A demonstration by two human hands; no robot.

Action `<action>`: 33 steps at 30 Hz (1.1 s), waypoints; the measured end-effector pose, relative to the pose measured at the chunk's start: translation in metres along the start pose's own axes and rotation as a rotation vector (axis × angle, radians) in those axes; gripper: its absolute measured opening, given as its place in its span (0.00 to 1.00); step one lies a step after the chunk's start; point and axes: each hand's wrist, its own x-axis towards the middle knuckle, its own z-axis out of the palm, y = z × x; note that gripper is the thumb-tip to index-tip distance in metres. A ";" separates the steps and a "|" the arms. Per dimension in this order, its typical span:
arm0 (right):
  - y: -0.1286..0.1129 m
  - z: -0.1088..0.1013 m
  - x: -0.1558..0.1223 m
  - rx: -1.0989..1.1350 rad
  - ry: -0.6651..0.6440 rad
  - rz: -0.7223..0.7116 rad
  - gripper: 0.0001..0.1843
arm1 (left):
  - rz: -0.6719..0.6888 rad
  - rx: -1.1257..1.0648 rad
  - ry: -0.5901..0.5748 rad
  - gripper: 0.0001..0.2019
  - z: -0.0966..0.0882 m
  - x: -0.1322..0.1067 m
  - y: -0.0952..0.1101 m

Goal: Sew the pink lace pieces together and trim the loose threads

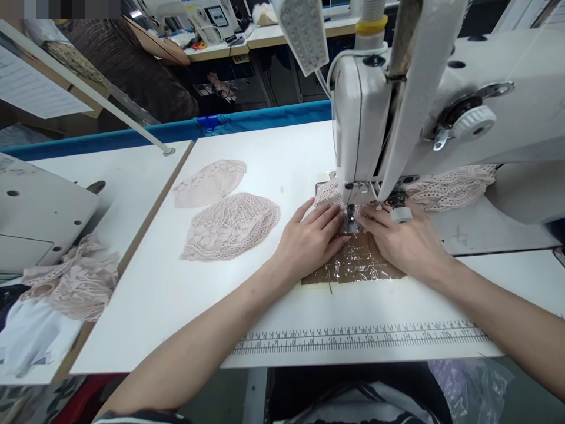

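My left hand [309,238] lies flat with its fingers stretched out, left of the presser foot [350,219] of a white sewing machine [359,112]. Its fingertips touch a pale pink lace piece [326,193] under the machine head. From the other side my right hand [408,238] reaches in, its fingers extended close to the foot. A white-capped knob [401,213] covers part of these fingers, so their contact with the cloth is partly hidden. Brown taped sheeting [353,262] lies beneath both hands. More bunched lace [454,187] rests behind my right hand.
Two cut lace pieces [232,227] lie on the white table [247,306] to the left. A printed ruler [353,340] runs along its front edge. Further left are another machine [39,206] and a lace heap [79,280]. A person's arm [161,47] shows beyond the blue cloth edge.
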 end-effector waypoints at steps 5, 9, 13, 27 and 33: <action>0.002 -0.005 0.000 0.003 0.051 0.016 0.20 | -0.069 0.013 -0.016 0.19 0.000 0.001 -0.008; 0.005 -0.009 0.001 0.000 0.108 0.012 0.19 | -0.079 0.042 -0.043 0.18 -0.002 0.002 -0.009; 0.007 -0.013 0.002 0.009 0.165 -0.004 0.19 | -0.025 0.094 -0.050 0.12 -0.011 -0.004 0.008; -0.003 -0.009 -0.003 0.422 -0.045 0.184 0.16 | -0.095 -0.180 -0.193 0.11 -0.026 -0.012 0.021; -0.005 -0.021 0.002 0.908 -0.253 0.242 0.20 | -0.409 -0.876 -0.022 0.09 -0.036 -0.007 0.017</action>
